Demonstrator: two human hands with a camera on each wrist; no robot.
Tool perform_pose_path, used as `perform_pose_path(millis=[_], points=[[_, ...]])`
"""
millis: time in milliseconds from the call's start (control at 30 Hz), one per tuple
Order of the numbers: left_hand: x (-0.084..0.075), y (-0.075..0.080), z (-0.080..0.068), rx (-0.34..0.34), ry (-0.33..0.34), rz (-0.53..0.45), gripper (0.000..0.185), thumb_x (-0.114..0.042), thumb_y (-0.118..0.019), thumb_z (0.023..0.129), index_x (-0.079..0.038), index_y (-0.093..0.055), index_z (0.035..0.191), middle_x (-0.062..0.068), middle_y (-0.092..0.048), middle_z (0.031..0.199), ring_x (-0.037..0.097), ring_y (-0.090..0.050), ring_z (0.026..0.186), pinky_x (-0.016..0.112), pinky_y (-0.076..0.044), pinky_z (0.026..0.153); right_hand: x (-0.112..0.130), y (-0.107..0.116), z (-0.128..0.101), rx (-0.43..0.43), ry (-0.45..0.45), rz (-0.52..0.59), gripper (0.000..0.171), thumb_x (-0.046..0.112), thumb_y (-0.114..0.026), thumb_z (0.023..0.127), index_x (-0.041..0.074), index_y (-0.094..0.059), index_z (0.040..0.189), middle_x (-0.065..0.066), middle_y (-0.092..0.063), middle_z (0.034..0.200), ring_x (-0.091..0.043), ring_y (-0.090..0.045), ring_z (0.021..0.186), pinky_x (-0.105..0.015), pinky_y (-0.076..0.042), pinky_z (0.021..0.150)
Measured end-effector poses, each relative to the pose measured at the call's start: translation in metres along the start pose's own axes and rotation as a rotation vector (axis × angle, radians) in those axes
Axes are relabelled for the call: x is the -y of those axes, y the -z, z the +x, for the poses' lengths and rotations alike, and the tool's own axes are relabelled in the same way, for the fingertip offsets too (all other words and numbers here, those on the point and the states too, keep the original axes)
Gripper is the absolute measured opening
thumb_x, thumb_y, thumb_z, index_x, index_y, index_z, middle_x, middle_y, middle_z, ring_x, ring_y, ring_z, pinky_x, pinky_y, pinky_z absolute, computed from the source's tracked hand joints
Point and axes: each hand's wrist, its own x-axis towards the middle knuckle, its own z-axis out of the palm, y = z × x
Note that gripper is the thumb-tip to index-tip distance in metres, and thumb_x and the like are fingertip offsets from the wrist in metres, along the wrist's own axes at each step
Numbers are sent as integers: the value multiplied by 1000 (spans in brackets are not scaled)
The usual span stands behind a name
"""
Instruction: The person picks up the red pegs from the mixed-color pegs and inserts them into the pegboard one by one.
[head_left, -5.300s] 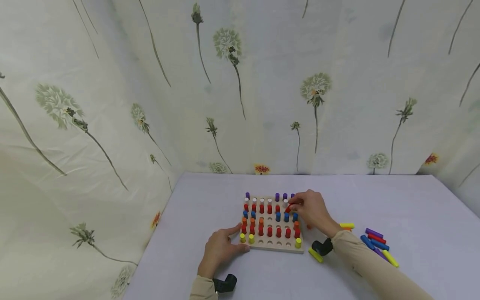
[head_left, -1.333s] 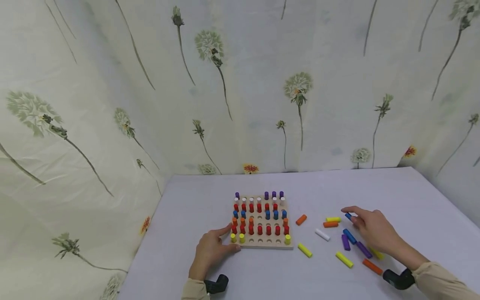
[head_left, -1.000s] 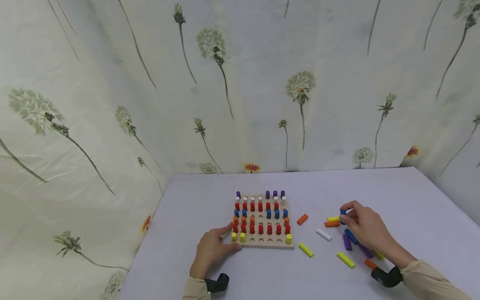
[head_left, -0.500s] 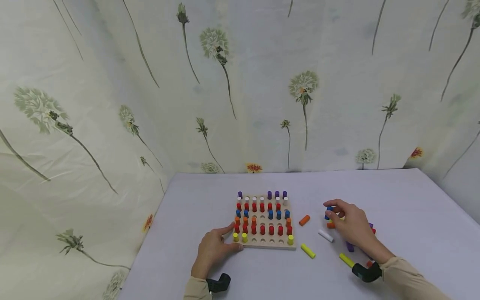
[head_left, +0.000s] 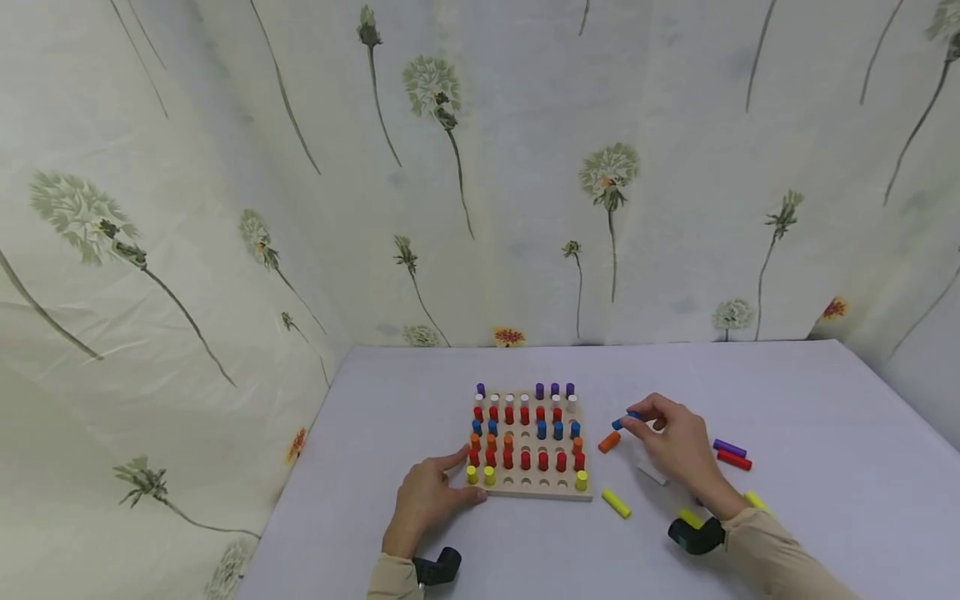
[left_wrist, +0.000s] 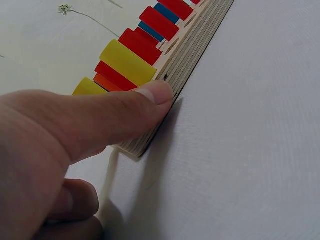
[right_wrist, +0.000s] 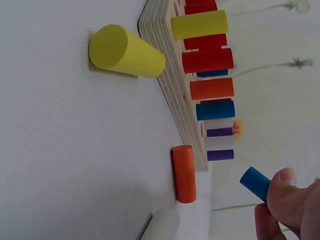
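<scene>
With the blue peg [head_left: 626, 419] pinched in the curled fingers [right_wrist: 283, 192] of the right hand [head_left: 673, 442] just right of the peg board [head_left: 527, 492], it is best turned upright over 1 empty hole while the board is braced at its near-left corner by the left hand [head_left: 429, 498], thumb pressed to its edge.

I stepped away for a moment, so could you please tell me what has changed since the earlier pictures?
The right hand picked a blue peg from the loose pegs and carried it left toward the board. The left hand stayed on the board's corner.
</scene>
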Motion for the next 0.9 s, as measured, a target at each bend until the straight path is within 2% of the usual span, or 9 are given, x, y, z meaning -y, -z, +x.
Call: perform_pose_path(millis=[167, 300, 400, 533, 667, 900], points=[[0, 1, 0, -6, 13, 11, 75, -43, -94, 78, -28, -67, 145, 18, -72, 132, 22, -59, 88, 37, -49, 71, 4, -11, 7, 2, -5, 39, 19, 17, -77, 99, 7, -76, 115, -10, -78, 102, -25, -62, 90, -25, -48, 71], [2, 0, 0, -6, 29, 12, 75, -44, -94, 77, -28, -67, 145, 19, -72, 133, 22, -60, 89, 39, -50, 73, 9, -20, 14, 20, -15, 67, 18, 9, -71, 101, 4, -77, 118, -14, -79, 106, -29, -68, 94, -25, -50, 73], [3, -2, 0, -7, 25, 12, 75, -44, -94, 77, -29, -67, 145, 19, -72, 135, 22, -62, 92, 40, -52, 75, 13, -26, 18, 36, -37, 81, 18, 9, -70, 103, 5, -78, 118, -14, -79, 108, -30, -68, 97, -26, -51, 77], [4, -4, 1, -9, 15, 7, 75, -44, -94, 77, -29, -67, 145, 18, -71, 136, 24, -64, 94, 42, -54, 77, 20, -33, 22, 55, -61, 110, 18, 11, -71, 102, 6, -78, 118, -13, -78, 107, -26, -65, 92, -25, -52, 72], [5, -5, 2, -13, 5, 5, 74, -44, -94, 77, -29, -68, 144, 18, -71, 137, 25, -66, 96, 43, -54, 77, 25, -38, 26, 66, -50, 111, 17, 9, -71, 102, 4, -78, 117, -15, -78, 107, -26, -65, 91, -23, -53, 70], [5, -5, 2, -17, 2, 3, 75, -43, -95, 76, -29, -68, 145, 18, -71, 137, 23, -63, 93, 40, -52, 75, 26, -44, 32, 82, -52, 63, 17, 7, -69, 102, 4, -79, 116, -15, -78, 108, -29, -59, 97, -31, -47, 76]])
